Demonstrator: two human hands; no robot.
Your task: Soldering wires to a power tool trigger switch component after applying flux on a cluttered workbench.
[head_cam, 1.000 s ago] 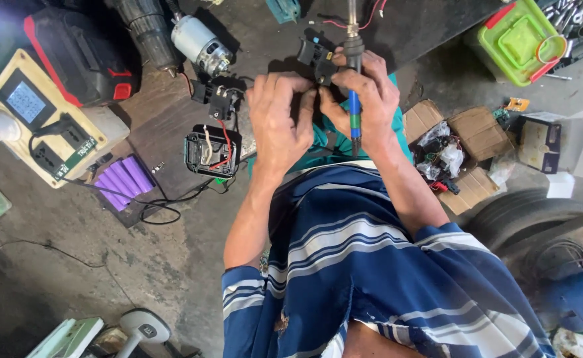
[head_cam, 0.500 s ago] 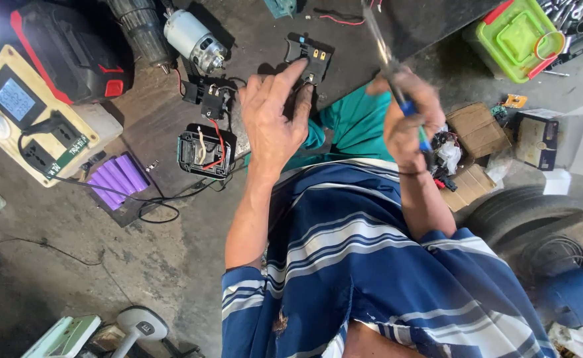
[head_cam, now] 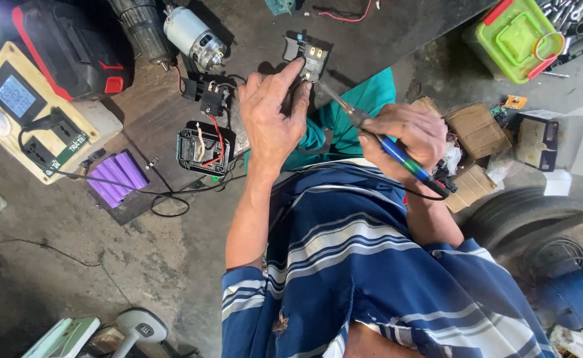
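I see the left hand (head_cam: 273,119) stretched forward, fingers pinching a black switch module (head_cam: 311,59) on the dark surface (head_cam: 384,36). The right hand (head_cam: 407,136) grips a blue-handled soldering iron (head_cam: 378,136) — tip at the module. Around it: concrete floor (head_cam: 139,252), a motor (head_cam: 194,36) and purple cells (head_cam: 114,176).

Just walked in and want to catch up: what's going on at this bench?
A person in a striped shirt is working over a cluttered floor. The left hand steadies a small black switch module, while the right hand holds a blue-handled soldering iron, tip at the module. A motor and purple battery cells lie nearby.
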